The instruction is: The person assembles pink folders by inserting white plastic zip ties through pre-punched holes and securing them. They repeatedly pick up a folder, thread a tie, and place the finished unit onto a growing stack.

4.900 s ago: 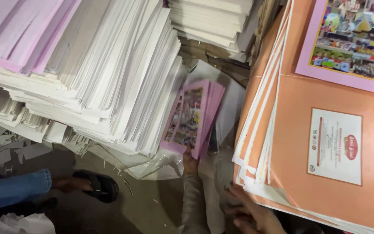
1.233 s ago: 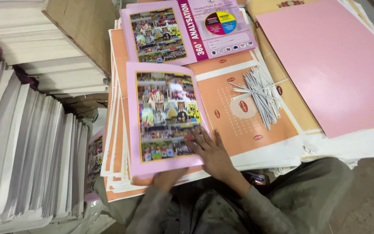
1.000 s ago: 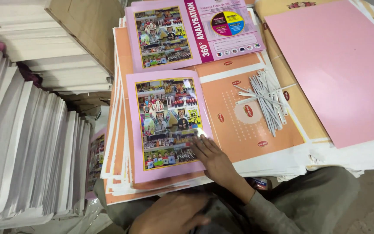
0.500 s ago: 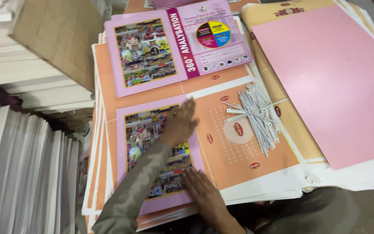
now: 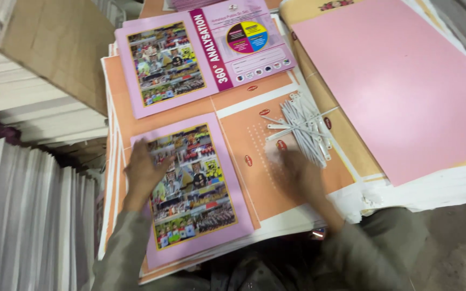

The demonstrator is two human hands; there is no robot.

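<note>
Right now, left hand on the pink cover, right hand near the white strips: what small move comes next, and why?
Probably close the right hand onto the white strips just ahead of its blurred fingers. The left hand already lies flat on the pink cover, holding it on the orange sheet.

The left hand (image 5: 145,171) lies flat on the near pink cover (image 5: 192,188); the right hand (image 5: 297,170) (blurred) is on the orange sheet (image 5: 254,167), just beside the white strips (image 5: 303,129). Bare orange lies between the hands and between the two covers. The cardboard box (image 5: 55,51) and paper stacks (image 5: 28,215) wall the left; the far cover (image 5: 200,51) and the pink board (image 5: 400,86) close the top and right.
</note>
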